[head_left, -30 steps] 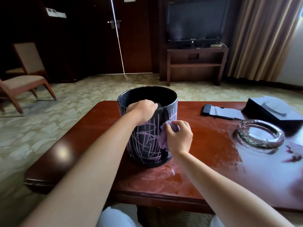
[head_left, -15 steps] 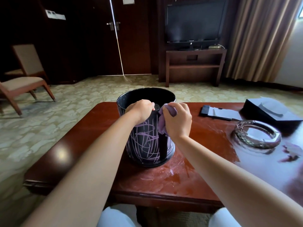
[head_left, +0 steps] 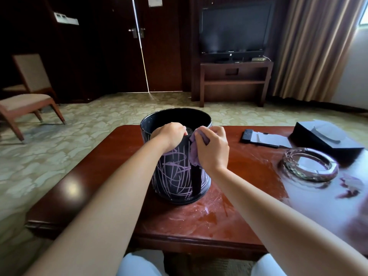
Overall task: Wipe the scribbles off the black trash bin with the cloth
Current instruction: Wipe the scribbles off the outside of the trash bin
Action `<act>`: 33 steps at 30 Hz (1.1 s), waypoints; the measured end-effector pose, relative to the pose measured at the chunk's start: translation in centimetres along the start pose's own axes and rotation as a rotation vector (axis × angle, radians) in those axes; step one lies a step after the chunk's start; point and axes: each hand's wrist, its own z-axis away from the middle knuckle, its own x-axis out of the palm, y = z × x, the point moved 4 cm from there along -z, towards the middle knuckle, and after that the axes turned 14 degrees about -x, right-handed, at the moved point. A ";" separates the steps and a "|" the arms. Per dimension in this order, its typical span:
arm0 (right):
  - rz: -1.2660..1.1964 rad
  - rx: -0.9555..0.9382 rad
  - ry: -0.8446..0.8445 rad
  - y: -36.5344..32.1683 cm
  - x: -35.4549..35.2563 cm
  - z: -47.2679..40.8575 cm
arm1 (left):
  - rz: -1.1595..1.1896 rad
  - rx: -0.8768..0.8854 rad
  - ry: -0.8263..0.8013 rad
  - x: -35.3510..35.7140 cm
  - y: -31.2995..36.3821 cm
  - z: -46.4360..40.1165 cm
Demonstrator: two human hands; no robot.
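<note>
Head view: black trash bin [head_left: 175,176] stands on the table [head_left: 95,168], left hand [head_left: 171,136] gripping its rim, right hand [head_left: 212,150] pressing the bunched cloth [head_left: 194,156] against it. Bin looks light, rigid, tippable; cloth soft.

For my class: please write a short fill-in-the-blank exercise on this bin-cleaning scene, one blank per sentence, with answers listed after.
1. The right hand presses a cloth of the colour ____.
2. The left hand grips the trash bin at its ____.
3. The bin stands on a wooden ____.
4. The glass ashtray lies to the bin's ____.

Answers: purple; rim; table; right
</note>
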 end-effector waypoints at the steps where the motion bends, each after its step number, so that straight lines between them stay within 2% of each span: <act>1: -0.003 -0.001 0.002 0.0 0.1 0.1 | 0.007 0.001 0.004 0.0 0.0 0.1; 7: -0.024 0.015 0.017 0.2 0.1 0.0 | 0.004 0.040 0.021 0.0 -0.4 -0.4; 13: -0.177 0.217 0.204 1.8 -1.1 0.5 | -0.005 0.063 0.047 0.3 -0.7 -0.8; 20: -0.219 0.371 0.167 4.0 -2.5 1.5 | 0.115 0.134 0.081 -0.7 0.5 0.3; 25: -0.222 0.374 0.136 4.1 -3.3 1.3 | 0.166 0.078 0.046 0.4 3.2 1.0; 30: -0.182 0.387 0.173 5.1 -4.5 1.2 | 0.251 -0.121 0.023 1.4 3.2 0.5; 33: -0.181 0.371 0.160 5.4 -5.0 1.4 | 0.335 -0.162 0.010 2.0 2.9 -0.2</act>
